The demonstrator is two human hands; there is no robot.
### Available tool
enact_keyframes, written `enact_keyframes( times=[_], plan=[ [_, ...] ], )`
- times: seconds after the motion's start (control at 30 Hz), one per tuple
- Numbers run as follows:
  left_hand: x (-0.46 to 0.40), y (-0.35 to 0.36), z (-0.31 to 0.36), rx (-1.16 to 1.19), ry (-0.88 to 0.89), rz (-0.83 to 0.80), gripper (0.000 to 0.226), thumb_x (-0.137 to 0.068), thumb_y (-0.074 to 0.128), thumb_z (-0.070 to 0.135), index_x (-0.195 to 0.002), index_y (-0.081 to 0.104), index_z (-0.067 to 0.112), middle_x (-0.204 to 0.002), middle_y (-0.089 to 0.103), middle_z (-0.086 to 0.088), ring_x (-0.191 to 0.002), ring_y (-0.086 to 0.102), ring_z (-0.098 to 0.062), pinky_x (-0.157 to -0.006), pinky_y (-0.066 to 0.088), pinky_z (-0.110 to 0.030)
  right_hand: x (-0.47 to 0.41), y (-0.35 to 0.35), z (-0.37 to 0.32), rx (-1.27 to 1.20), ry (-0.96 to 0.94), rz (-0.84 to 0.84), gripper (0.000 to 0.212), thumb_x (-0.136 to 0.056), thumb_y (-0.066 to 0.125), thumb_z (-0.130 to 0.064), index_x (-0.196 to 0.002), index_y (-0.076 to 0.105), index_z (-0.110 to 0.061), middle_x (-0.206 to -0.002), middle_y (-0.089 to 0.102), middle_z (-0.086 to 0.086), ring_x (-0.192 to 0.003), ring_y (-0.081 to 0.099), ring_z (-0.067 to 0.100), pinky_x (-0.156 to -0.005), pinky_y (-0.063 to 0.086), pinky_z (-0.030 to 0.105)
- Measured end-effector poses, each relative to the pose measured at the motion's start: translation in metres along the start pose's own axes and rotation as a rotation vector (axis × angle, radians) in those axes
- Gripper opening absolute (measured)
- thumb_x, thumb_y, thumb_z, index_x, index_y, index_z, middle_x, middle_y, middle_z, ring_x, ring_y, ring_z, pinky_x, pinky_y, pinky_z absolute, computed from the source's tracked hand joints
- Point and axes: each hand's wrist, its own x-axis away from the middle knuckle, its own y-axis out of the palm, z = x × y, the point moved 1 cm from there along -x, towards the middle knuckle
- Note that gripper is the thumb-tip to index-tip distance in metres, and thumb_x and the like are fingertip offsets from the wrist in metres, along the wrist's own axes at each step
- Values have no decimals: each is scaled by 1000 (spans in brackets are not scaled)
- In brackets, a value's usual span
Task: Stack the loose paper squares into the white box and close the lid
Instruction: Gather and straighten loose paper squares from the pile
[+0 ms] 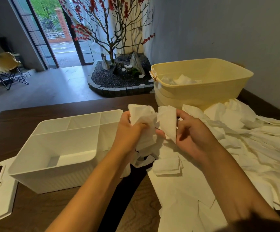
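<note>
The white box (40,178) stands open on the dark table at centre left, with dividers inside and its large compartment bare. Its lid (0,196), with a dark slot, lies flat at the far left. My left hand (127,129) grips a bunch of white paper squares (141,118) just right of the box. My right hand (191,136) pinches a single folded paper square (167,123) beside that bunch. A small neat stack of squares (167,166) lies on the table under my hands. Loose paper squares (246,148) spread in a wide heap to the right.
A pale yellow plastic tub (201,94) with some paper inside stands behind the heap, against the grey wall. The brown table (27,208) ends just beyond the box. Past it lie the floor, a potted-tree bed and a folding chair.
</note>
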Motion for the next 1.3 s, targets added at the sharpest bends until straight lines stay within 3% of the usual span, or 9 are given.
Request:
enact_keyframes(
  times=[0.07, 0.2, 0.37, 0.5, 0.63, 0.77, 0.93, 1.13, 1.3],
  plan=[
    [1, 2, 0, -12, 14, 44, 44, -87, 67, 9, -125, 51, 24, -118, 63, -2, -106, 62, -21, -85, 58, -43, 2, -1, 0, 164, -27, -25, 81, -65, 31, 25, -132, 58, -11, -130, 64, 16, -123, 57, 39, -101, 50, 53],
    [5, 4, 3, 19, -8, 77, 61, -65, 71, 27, -123, 51, 26, -117, 63, -1, -106, 62, -24, -89, 58, -49, 6, -4, 0, 835, -203, 126, 34, -83, 66, 6, -107, 69, -18, -103, 74, 2, -103, 68, 25, -86, 60, 42],
    [5, 5, 2, 4, 2, 72, 51, -79, 72, 17, -124, 49, 23, -121, 63, -5, -107, 61, -25, -93, 55, -53, 7, -1, 3, 987, -313, 142, 21, -91, 67, -11, -105, 71, -27, -98, 72, -9, -98, 65, 10, -74, 56, 23],
    [6, 5, 1, 25, 1, 80, 56, -69, 65, 23, -122, 49, 26, -115, 64, -2, -106, 63, -25, -91, 56, -55, 10, 5, 4, 1228, -425, 126, 7, -90, 67, -18, -93, 66, -23, -93, 63, -7, -90, 60, 9, -72, 53, 22],
    [7, 5, -1, 28, -11, 73, 48, -74, 66, 17, -118, 49, 28, -113, 65, -5, -104, 65, -28, -88, 57, -58, 12, 13, 4, 1111, -371, -52, 23, -86, 73, -21, -74, 60, -7, -66, 60, 0, -66, 58, 13, -63, 47, 24],
    [7, 8, -2, 13, -38, 31, 47, -88, 62, 11, -128, 44, 28, -117, 61, -3, -105, 61, -25, -93, 55, -54, 12, 9, 5, 1067, -321, -2, 23, -87, 75, -18, -74, 57, -10, -51, 44, -1, -53, 42, 12, -57, 41, 26],
    [6, 14, 1, 23, -88, 54, 51, -92, 58, 9, -132, 38, 33, -120, 56, 0, -111, 57, -26, -95, 54, -56, 17, 7, -14, 914, -416, 120, 20, -85, 76, -21, -78, 59, -14, -76, 60, 31, -68, 57, 35, -66, 52, 38],
    [8, 17, 3, 32, -94, 50, 76, -93, 53, 2, -153, 21, 37, -128, 46, 12, -113, 56, -24, -100, 51, -47, 9, 6, -10, 494, -406, 413, 22, -87, 73, -13, -100, 64, -29, -94, 74, 4, -85, 72, 22, -69, 58, 38],
    [12, 21, 6, 32, -69, 7, 73, -92, 52, -7, -148, 35, 37, -104, 53, 12, -92, 60, -14, -68, 53, -24, 13, 13, -6, 378, -332, 287, 39, -92, 52, 8, -102, 69, -25, -110, 63, 6, -86, 70, 24, -56, 56, 30]
  ],
)
